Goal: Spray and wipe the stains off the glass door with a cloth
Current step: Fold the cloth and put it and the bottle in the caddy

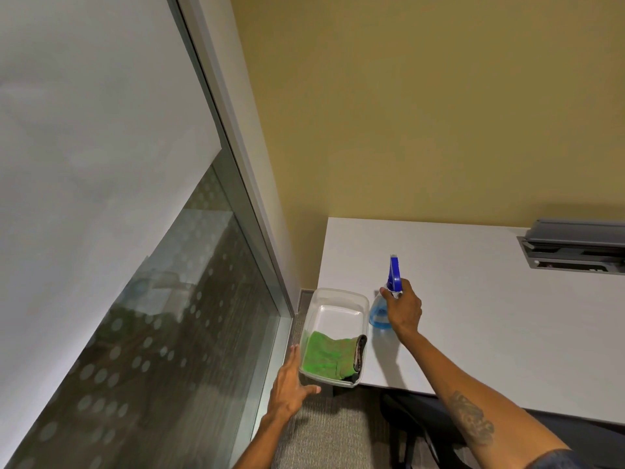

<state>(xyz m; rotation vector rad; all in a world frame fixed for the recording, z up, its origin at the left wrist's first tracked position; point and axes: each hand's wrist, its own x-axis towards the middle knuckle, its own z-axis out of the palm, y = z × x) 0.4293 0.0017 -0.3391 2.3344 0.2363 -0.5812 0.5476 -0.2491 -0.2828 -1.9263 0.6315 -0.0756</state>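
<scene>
The glass door [142, 333] fills the left, frosted above and dotted lower down. A clear plastic tub [340, 296] sits on the near left corner of the white desk [490, 316], with a folded green cloth [324, 355] in its near end. My left hand [291, 384] is spread beside the tub's near left corner, fingers apart, touching or almost touching its wall. A spray bottle [380, 316] with blue liquid and a blue trigger head stands upright on the desk right of the tub. My right hand [404, 309] is wrapped around its neck.
A yellow wall [422, 113] stands behind the desk. A grey cable box with its lid raised [575, 247] sits in the desk at the far right. A dark chair [416, 421] is tucked under the desk's near edge. Grey carpet [321, 434] lies below.
</scene>
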